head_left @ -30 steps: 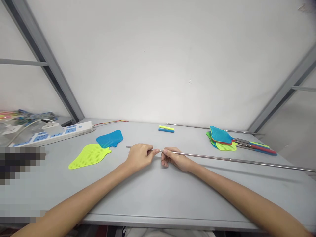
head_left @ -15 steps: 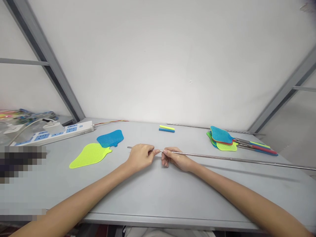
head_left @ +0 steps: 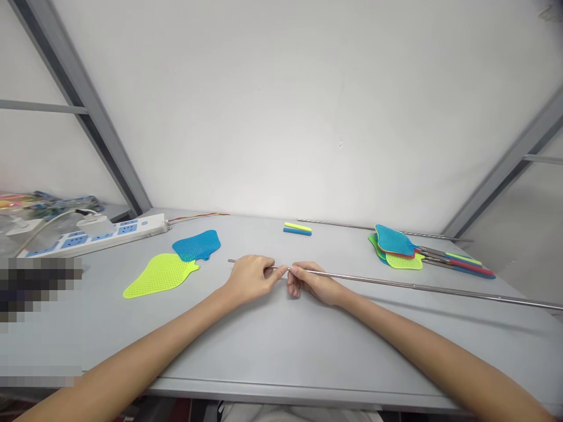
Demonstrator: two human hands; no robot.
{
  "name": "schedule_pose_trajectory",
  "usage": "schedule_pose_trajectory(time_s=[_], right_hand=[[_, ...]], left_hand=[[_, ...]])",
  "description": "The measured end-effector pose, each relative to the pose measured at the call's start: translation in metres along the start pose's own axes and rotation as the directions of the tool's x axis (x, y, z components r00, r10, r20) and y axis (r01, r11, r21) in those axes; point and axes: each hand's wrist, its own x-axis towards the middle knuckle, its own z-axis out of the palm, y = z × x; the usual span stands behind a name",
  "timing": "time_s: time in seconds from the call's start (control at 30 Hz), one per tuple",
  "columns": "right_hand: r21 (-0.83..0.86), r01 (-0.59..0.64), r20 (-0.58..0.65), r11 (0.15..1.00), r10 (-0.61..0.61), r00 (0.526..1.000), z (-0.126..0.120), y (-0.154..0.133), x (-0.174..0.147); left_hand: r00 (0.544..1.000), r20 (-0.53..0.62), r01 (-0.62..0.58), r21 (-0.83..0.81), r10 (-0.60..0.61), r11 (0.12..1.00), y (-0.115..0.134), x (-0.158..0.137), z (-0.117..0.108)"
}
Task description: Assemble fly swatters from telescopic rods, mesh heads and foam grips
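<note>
My left hand (head_left: pixel 253 276) is closed around the thin end of a telescopic metal rod (head_left: pixel 396 283), whose flat tip pokes out past the knuckles on the left. Close beside it, my right hand (head_left: pixel 314 282) pinches the same rod between thumb and forefinger, the other fingers curled below. From there the rod thickens in sections and runs off the right edge, above the table. Left of my hands lie a blue fly swatter head (head_left: pixel 197 245) and a yellow-green fly swatter head (head_left: pixel 160 275), their edges touching. A yellow sleeve and a blue sleeve (head_left: pixel 297 231) lie behind my hands.
Several fly swatters (head_left: pixel 396 241) are stacked at the right. Behind them a second metal rod (head_left: pixel 343 224) lies along the wall. A white power strip (head_left: pixel 145 227) with plugs and cables sits at the left on the grey table (head_left: pixel 281 357). Metal frame posts (head_left: pixel 94 117) flank the wall.
Both hands keep their grip in nearly the same place. The rod's right part has dipped very slightly, and the view has shifted a little.
</note>
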Motion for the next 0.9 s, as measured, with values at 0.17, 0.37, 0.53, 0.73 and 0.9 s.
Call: schedule_pose_trajectory(time_s=[0.17,0.37,0.53,0.73,0.9], right_hand=[[-0.05,0.021,-0.002,0.999,-0.021,1.0,0.0021,-0.0001,-0.0002],[-0.03,0.011,-0.005,0.999,-0.011,1.0,0.0021,-0.0002,0.0006],[-0.01,0.015,-0.008,1.0,-0.015,1.0,0.0013,0.0008,0.0007],[-0.033,0.009,-0.018,0.999,-0.01,1.0,0.003,-0.0014,0.0],[-0.064,0.012,-0.013,0.998,-0.012,1.0,0.0036,-0.0028,-0.0003]], left_hand=[[1.0,0.006,0.022,0.005,-0.022,1.0,0.001,0.0005,-0.0017],[0.997,0.018,0.071,-0.023,-0.071,0.997,0.0012,0.0012,-0.0004],[0.998,0.031,0.064,-0.034,-0.063,0.997,0.0013,0.0011,-0.0002],[0.997,0.026,0.075,-0.008,-0.075,0.997,0.0026,0.0006,-0.0008],[0.998,0.025,0.053,0.015,-0.053,0.998,0.002,-0.0003,0.0015]])
